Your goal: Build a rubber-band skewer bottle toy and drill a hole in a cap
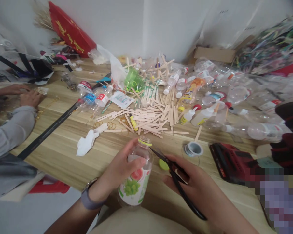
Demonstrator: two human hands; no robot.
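Note:
My left hand (123, 165) is wrapped round a clear plastic bottle (135, 187) with a fruit label, held upright at the table's near edge. The bottle has no cap, and a yellow-green ring (145, 142) circles its neck. In my right hand (188, 175) is a pair of black scissors (174, 174), one handle loop hanging down past my fingers. The scissors' tips point at the bottle's neck, close to the ring; whether they touch it I cannot tell. Between the bottle and the scissors a yellow-green cap (163, 164) lies on the wood.
Wooden sticks (148, 118) are heaped mid-table. Empty bottles (244, 128) crowd the right, behind a red-and-black power tool (231, 162). A wire spool (194, 149) and crumpled tissue (88, 141) lie nearer me. At left, another person's hands (30, 96) rest by a black strip (51, 130).

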